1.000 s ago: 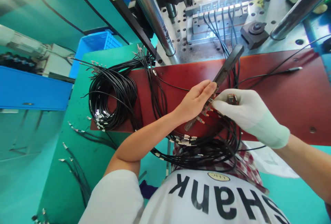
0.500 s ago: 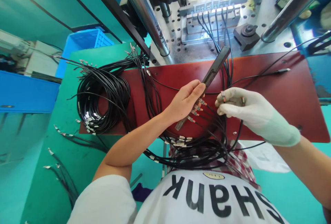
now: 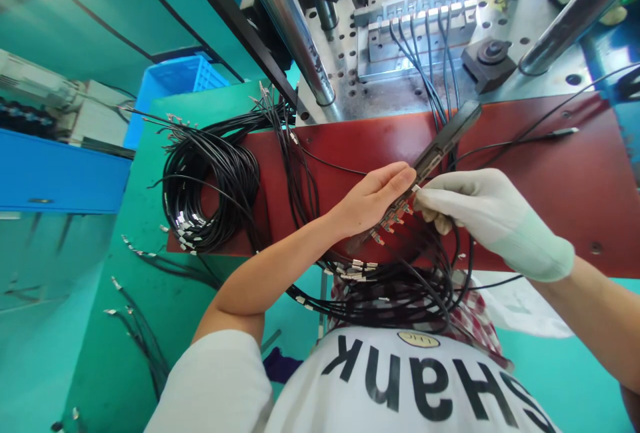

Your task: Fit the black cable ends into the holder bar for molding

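My bare left hand [image 3: 373, 198] grips a long dark metal fixture bar [image 3: 443, 143] that slants up and to the right over the red board [image 3: 560, 180]. Several black cables with metal connector ends [image 3: 393, 220] sit in a row along the bar's lower part. My right hand [image 3: 480, 210], in a white glove, pinches one cable end against the bar just beside my left fingertips. More black cables [image 3: 395, 290] loop below both hands, near my lap.
A coil of black cables [image 3: 210, 183] lies on the board's left end. Behind the board stands a press with steel columns [image 3: 300, 33] and a mould block [image 3: 415, 36] holding several cables. A blue crate [image 3: 170, 90] sits far left on the green bench [image 3: 125, 326].
My gloved right hand had pulled away to the right with a cable end, then came back to the bar. My left hand and the bar kept their pose.
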Demonstrator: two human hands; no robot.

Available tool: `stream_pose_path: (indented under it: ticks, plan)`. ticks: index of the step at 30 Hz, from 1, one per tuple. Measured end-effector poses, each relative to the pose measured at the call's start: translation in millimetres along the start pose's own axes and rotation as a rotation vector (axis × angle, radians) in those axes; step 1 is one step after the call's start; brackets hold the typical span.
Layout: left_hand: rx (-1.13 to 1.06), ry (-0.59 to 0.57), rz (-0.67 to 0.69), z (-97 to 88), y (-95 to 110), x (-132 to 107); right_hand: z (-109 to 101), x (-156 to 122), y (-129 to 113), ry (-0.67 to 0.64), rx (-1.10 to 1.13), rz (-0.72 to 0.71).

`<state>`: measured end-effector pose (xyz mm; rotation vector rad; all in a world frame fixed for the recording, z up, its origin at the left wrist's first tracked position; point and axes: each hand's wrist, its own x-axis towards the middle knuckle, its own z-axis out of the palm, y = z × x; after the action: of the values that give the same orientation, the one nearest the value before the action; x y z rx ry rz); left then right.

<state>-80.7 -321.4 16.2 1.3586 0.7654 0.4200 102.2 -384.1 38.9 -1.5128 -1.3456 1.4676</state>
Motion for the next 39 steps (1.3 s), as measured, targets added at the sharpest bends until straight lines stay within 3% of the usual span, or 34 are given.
stream_pose_path:
  ticks: [5, 8, 11, 15, 18, 21, 25, 27, 31, 33, 39]
  plan:
    - [0.32, 0.1, 0.205, 1.9, -2.3, 0.6, 2.3, 3.8, 6.6, 0.045, -0.091, 0.001]
    - [0.308, 0.11, 0.213, 2.8, -7.8, 4.1, -4.8, 4.9, 13.8, -0.01, -0.163, -0.043]
    - [0.19, 0.089, 0.135, 1.2, -13.0, 6.1, -26.7, -2.5, 21.1, -0.021, -0.155, -0.117]
    - [0.018, 0.062, 0.003, -3.5, -16.8, 5.2, -66.3, -27.0, 33.1, 0.22, -0.123, -0.197]
    - [-0.044, 0.048, -0.016, -6.0, -18.0, 5.7, -84.0, -50.9, 44.5, 0.519, -0.355, -0.14]
    - [-0.085, 0.039, -0.038, -5.9, -17.4, 7.5, -78.0, -71.0, 57.9, 0.608, -0.692, 0.049]
    - [-0.151, 0.017, -0.055, -3.8, -12.0, 8.1, -44.8, -82.0, 70.6, 0.584, -0.969, 0.154]
    - [-0.189, -0.007, -0.055, -3.2, -7.6, 6.8, -32.4, -82.3, 69.8, 0.554, -0.832, 0.16]
    - [-0.209, -0.071, -0.046, -3.1, 1.1, 3.0, -28.2, -76.8, 50.0, 0.455, 0.046, 0.214]
    - [-0.169, -0.095, -0.055, -2.2, 3.8, 1.7, -28.2, -68.8, 35.4, 0.383, 0.314, 0.212]
    - [-0.109, -0.103, -0.052, 1.1, 2.9, 1.0, -8.2, -29.0, 10.6, 0.286, 0.099, 0.054]
